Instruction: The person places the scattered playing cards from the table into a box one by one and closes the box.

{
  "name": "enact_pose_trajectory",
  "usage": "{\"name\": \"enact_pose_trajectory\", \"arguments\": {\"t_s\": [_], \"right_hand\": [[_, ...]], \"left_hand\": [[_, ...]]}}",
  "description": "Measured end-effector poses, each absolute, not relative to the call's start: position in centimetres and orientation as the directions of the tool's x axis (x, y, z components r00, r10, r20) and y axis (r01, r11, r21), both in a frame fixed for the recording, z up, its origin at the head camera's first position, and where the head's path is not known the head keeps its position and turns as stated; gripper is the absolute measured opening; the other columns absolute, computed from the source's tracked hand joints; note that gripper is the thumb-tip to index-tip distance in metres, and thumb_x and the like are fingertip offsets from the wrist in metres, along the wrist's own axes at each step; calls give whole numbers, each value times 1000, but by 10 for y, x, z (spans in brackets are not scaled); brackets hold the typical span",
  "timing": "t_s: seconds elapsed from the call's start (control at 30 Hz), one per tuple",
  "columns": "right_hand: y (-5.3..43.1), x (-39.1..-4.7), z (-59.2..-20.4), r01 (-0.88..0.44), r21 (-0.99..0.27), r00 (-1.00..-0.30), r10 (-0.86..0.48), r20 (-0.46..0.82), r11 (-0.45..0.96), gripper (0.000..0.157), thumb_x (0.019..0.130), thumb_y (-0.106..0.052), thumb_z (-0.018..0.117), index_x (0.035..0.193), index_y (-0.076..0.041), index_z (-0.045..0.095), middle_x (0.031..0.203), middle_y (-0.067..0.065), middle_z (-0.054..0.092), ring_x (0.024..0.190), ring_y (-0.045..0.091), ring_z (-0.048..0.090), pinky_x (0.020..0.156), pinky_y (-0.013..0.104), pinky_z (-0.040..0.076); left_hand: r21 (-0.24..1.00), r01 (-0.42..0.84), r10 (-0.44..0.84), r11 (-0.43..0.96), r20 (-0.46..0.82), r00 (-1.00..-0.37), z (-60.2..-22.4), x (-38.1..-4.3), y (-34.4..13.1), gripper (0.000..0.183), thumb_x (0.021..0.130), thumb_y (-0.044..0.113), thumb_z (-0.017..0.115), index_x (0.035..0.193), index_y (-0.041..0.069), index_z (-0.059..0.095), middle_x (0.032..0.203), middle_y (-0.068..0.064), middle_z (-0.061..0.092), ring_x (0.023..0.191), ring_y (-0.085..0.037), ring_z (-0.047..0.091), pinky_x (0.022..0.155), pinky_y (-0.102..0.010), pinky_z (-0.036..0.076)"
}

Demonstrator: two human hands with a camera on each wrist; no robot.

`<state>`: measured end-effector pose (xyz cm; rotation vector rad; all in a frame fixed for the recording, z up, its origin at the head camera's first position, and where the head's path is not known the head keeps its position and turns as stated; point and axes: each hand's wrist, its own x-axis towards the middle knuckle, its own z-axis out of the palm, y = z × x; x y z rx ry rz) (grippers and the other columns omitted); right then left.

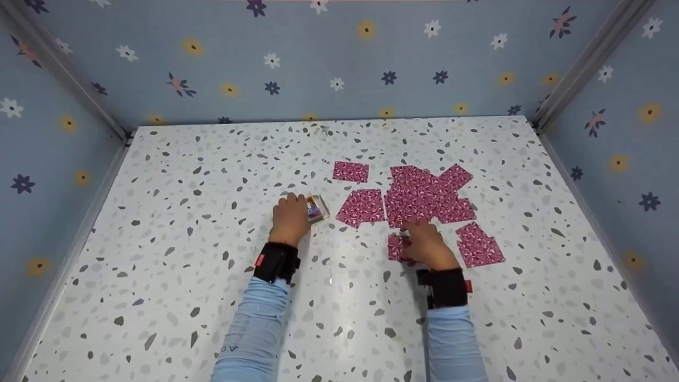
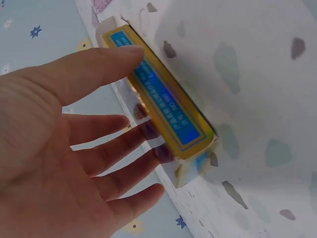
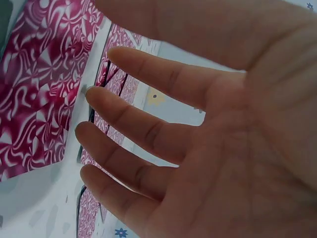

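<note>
Grips a small gold-and-blue box (image 2: 171,106) between thumb and fingers of the left hand (image 1: 290,220), about 2 o'clock from its knuckles, and partly covers it. Keeps the fingers of the right hand (image 1: 428,246) spread and nearly straight, with nothing clearly gripped; cannot tell whether pressing down. Partly hides a small pink card (image 1: 394,246) at 9 o'clock under that hand. Meets a broad cluster of pink cards (image 1: 416,193) at 12 o'clock, right by the fingertips, and a separate pink group (image 1: 480,246) at 3 o'clock. Leaves an angular pink patch (image 1: 365,206) between the hands, at 10 o'clock from the right, just beside the cluster, plus a lone pink rectangle (image 1: 350,171) at 2 o'clock from the left. Extends over a white speckled bench (image 1: 175,292) to a blue flowered wall (image 1: 318,58) at 12 o'clock. Wears black straps (image 1: 448,289) and blue sleeves (image 1: 249,323) toward 6 o'clock.
</note>
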<state>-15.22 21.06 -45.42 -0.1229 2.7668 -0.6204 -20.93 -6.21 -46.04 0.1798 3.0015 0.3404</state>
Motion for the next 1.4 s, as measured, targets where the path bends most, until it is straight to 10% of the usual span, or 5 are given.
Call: {"name": "enact_pose_trajectory", "arguments": {"t_s": [1.4], "right_hand": [[201, -153, -465, -77, -377, -956, -176, -236, 923, 51, 66, -16, 82, 103, -1, 51, 110, 22, 45, 107, 42, 40, 88, 54, 37]], "left_hand": [[652, 93, 51, 752, 82, -995, -426, -150, -59, 65, 78, 23, 74, 133, 2, 46, 122, -18, 45, 109, -31, 50, 94, -45, 43]]}}
